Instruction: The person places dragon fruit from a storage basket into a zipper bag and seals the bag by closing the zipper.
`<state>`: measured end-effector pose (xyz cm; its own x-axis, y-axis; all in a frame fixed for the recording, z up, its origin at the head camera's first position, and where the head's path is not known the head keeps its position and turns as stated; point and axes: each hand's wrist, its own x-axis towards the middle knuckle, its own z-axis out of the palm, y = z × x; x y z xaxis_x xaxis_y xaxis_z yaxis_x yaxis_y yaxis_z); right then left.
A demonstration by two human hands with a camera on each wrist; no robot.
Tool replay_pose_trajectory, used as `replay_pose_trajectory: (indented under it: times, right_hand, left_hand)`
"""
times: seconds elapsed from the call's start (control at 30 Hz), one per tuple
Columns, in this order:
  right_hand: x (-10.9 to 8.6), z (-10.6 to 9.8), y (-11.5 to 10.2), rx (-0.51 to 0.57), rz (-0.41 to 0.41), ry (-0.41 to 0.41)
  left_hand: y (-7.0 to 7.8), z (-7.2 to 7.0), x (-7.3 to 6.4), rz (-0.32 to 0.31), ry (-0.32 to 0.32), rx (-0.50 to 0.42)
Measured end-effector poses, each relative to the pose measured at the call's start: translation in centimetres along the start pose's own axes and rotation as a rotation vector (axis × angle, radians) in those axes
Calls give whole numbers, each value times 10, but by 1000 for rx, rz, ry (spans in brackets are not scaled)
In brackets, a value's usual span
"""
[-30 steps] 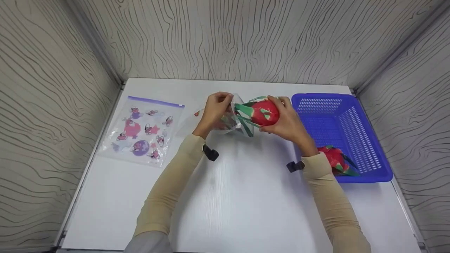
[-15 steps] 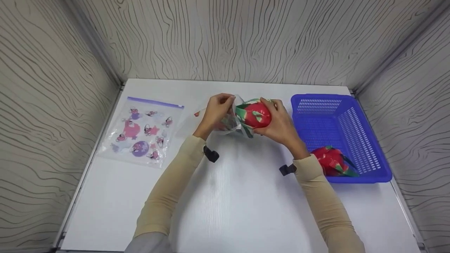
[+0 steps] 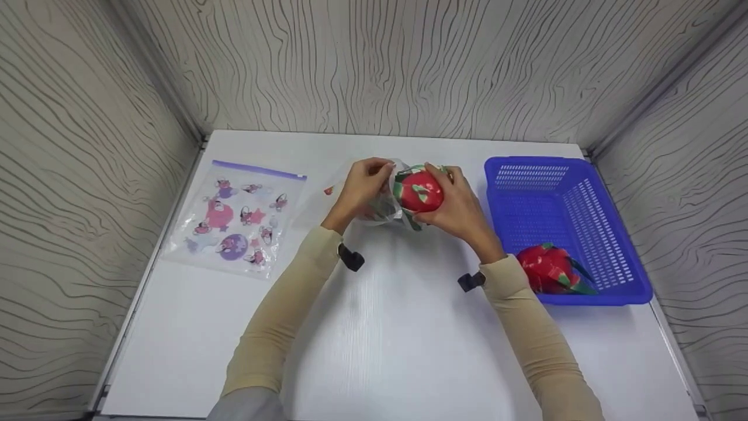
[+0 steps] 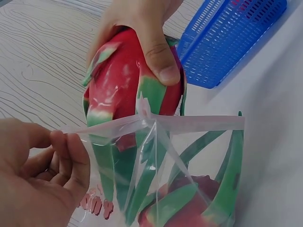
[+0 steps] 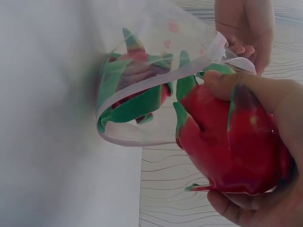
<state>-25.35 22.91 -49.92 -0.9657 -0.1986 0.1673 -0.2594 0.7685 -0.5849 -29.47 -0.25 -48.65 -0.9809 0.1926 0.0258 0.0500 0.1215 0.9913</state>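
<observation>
My right hand [image 3: 453,207] grips a red dragon fruit [image 3: 422,192] with green scales, its leafy end pointing left. That leafy end dips into the mouth of a clear zip bag [image 4: 199,124]. With thumb and fingertips my left hand [image 3: 361,186] pinches the bag's rim. Another dragon fruit [image 5: 137,71] lies inside the bag, seen through the plastic in both wrist views. In the left wrist view, the held dragon fruit [image 4: 118,80] stands behind the bag's near rim, its green tips showing through.
A blue plastic basket [image 3: 619,234] stands at the right with one more dragon fruit [image 3: 546,269] in its near corner. At the left a flat printed zip bag [image 3: 234,219] with a purple seal lies on the white table [image 3: 374,351]. Patterned panels enclose the table's back and sides.
My right hand has moved left with the dragon fruit, bringing its leafy end into the bag's mouth. My left hand has stayed nearly in place on the rim.
</observation>
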Motion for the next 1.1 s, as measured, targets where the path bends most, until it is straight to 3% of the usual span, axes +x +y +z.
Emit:
replay_pose_trajectory:
  times: [0.4, 0.8, 1.1]
  right_hand:
    - [6, 8, -3, -4, 26, 28]
    - [11, 9, -6, -16, 39, 4]
    - [14, 8, -5, 178, 110, -89]
  left_hand:
    - [1, 0, -3, -66, -83, 54]
    - [-4, 1, -2, -44, -142, 19]
    - [-5, 0, -2, -40, -106, 24]
